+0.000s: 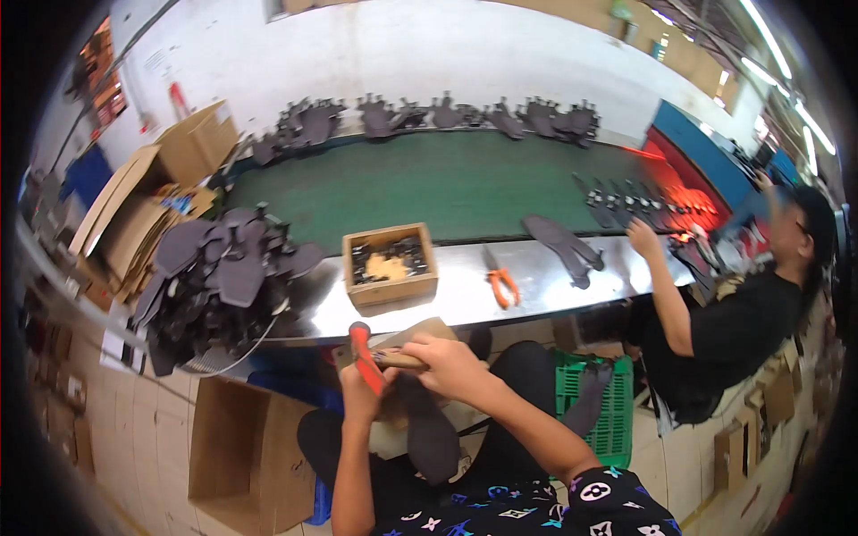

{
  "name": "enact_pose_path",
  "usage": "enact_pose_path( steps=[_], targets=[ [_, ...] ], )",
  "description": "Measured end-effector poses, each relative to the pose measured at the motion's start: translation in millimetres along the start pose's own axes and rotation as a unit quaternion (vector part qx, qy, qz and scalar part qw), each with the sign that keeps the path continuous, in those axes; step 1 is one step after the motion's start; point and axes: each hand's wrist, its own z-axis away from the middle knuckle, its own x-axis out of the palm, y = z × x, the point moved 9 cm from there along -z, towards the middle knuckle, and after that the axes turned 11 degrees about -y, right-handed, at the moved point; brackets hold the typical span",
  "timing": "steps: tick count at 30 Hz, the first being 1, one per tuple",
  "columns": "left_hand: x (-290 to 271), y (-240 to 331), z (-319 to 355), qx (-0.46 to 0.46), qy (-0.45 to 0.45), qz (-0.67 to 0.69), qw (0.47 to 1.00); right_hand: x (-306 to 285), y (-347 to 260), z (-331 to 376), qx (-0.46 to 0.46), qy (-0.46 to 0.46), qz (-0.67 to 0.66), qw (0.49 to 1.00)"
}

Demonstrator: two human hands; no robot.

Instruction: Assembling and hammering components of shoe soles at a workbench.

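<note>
My right hand (pixel 450 366) is closed around the wooden handle of a hammer (pixel 366 359), whose red head with a dark end is raised in front of my left hand (pixel 359 396). The left fingers are curled at the upper end of a dark grey sandal sole (pixel 433 439), partly hidden by the hammer head. That sole hangs over my lap, its rounded end toward me. Just beyond my hands is a brownish block (pixel 429 332), partly covered by them.
A wooden box (pixel 391 293) of small dark and yellowish pieces stands on the metal edge, beside orange-handled pliers (pixel 500 284) and loose soles (pixel 563 246). Sandals pile up at left (pixel 237 268). A green conveyor belt (pixel 384 183) runs behind. A co-worker (pixel 742 313) reaches over at right; a green crate (pixel 617 406) stands below.
</note>
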Motion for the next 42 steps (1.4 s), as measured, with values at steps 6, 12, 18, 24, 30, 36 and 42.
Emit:
enact_pose_path(
  steps=[6, 12, 18, 24, 30, 36, 42],
  targets=[
    [8, 13, -11, -0.06, -0.05, 0.063, 0.995, -38, -26, 35, 0.03, 0.081, -0.2, 0.976],
    [4, 6, -10, -0.041, -0.047, 0.096, 0.993, -58, -67, 66, -0.005, 0.039, -0.086, 0.996],
    [6, 3, -9, -0.028, -0.053, 0.082, 0.995, -32, -48, 65, 0.049, -0.041, -0.044, 0.997],
    [12, -8, -5, -0.053, -0.07, 0.093, 0.992, -40, -51, 66, 0.045, -0.041, -0.059, 0.996],
    [17, -3, 8, -0.031, -0.128, -0.051, 0.99, -85, -92, 101, -0.005, 0.036, -0.204, 0.978],
    [9, -4, 13, -0.052, -0.094, -0.244, 0.964, -40, -57, 63, -0.011, 0.03, -0.041, 0.999],
    [13, -10, 9, -0.077, -0.125, -0.171, 0.974, -78, -100, 77, -0.053, 0.074, -0.005, 0.996]
  ],
)
